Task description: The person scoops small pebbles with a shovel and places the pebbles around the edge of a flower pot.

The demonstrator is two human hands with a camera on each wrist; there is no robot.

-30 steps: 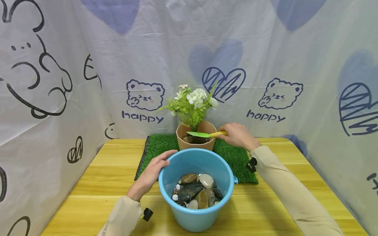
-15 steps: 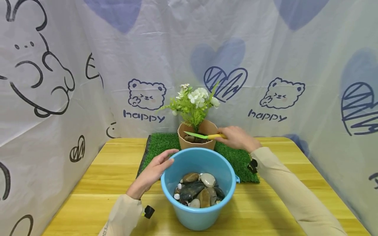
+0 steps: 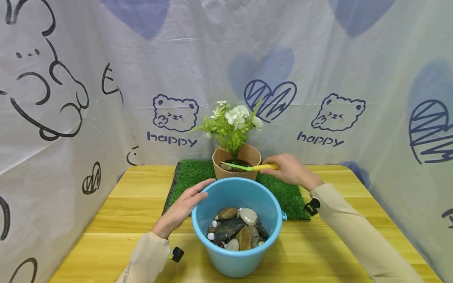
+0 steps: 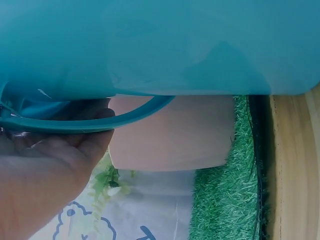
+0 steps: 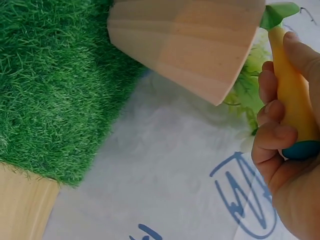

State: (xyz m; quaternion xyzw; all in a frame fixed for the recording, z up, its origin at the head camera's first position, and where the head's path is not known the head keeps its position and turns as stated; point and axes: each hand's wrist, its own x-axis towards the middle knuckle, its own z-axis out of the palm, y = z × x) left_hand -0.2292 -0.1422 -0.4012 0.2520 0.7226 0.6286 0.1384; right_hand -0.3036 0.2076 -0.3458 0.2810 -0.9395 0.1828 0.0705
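Observation:
A toy garden trowel (image 3: 247,167), with a green blade and yellow handle, is gripped in my right hand (image 3: 288,169). In the right wrist view, fingers and thumb wrap its handle (image 5: 291,95). The blade lies level over the dark soil inside a tan faceted flowerpot (image 3: 235,175). White flowers with green leaves (image 3: 237,118) stand in the pot, with a brownish stone (image 3: 225,166) beside the blade. My left hand (image 3: 182,206) holds the rim of a blue bucket (image 3: 237,261) at its left side. In the left wrist view, the bucket's handle (image 4: 110,122) crosses the fingers.
Wet stones (image 3: 238,232) of several sizes lie in the bucket. The pot stands on a green turf mat (image 3: 192,171) on a wooden table (image 3: 113,212). A printed white cloth (image 3: 198,59) encloses the back and sides.
The trowel blade has dipped lower and turned flatter over the soil, while my right hand has shifted slightly right and down. My left hand stays at the bucket.

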